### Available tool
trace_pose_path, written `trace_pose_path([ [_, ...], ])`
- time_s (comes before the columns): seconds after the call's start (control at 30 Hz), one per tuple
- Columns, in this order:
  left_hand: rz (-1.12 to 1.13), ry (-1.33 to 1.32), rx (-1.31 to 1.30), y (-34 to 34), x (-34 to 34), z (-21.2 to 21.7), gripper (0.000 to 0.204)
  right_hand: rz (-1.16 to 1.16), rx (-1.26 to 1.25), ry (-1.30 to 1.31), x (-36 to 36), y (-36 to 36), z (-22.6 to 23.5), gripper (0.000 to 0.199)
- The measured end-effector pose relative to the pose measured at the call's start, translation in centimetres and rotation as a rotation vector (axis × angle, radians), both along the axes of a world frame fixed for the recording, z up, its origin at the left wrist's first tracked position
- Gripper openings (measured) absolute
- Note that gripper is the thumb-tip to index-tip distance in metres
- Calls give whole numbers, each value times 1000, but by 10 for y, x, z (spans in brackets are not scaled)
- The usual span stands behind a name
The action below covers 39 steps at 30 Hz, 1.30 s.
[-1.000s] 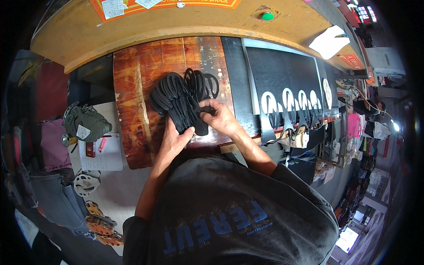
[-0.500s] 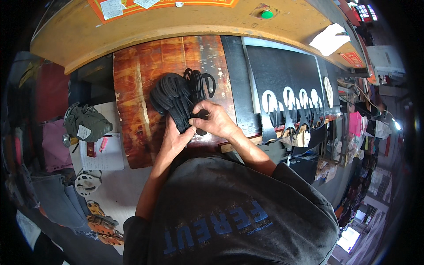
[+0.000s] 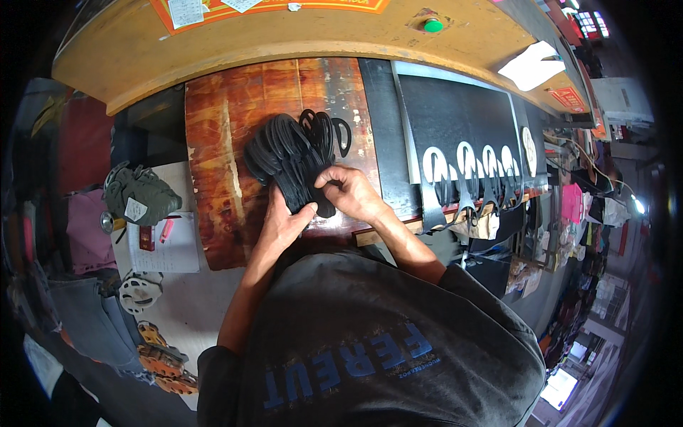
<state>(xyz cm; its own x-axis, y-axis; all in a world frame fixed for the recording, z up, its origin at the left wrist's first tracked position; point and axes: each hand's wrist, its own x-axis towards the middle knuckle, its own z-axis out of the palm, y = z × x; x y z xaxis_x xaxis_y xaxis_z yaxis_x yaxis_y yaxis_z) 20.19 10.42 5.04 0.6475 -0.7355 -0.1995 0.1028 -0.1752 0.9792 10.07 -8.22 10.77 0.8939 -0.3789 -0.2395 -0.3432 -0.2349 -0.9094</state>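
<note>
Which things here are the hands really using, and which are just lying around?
In use:
- left hand
- right hand
- stack of black cut-out pieces, held by both hands
- worn red-brown board under it

Lying about:
- green glove
- notepad
- black sheet with cut-out holes
- green button

A worn reddish-brown wooden desk runs under a yellow machine housing at the far side, which carries a green button and paper labels. To the right lies a black sheet with oval cut-outs. On the left, a grey cloth bundle sits beside a white paper pad. Far right, the workshop is cluttered with hanging goods, and a bright lamp glares.
</note>
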Motion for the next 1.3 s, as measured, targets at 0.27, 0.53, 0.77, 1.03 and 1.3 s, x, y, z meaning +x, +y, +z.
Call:
trace_pose_path([
  [0.27,-26,-1,-79,-4,2,3,88,-5,-130,4,1,6,8,25],
  [0.53,2,-53,-145,-9,1,8,84,-15,-192,38,4,6,9,28],
  [0.77,-15,-108,-147,-14,2,3,86,28,-183,51,2,2,8,27],
  [1.03,-124,5,-66,7,11,-5,96,-107,-60,20,0,3,3,23],
  [1.3,-130,22,-2,9,14,-3,91,-98,-182,-39,-3,6,4,29],
])
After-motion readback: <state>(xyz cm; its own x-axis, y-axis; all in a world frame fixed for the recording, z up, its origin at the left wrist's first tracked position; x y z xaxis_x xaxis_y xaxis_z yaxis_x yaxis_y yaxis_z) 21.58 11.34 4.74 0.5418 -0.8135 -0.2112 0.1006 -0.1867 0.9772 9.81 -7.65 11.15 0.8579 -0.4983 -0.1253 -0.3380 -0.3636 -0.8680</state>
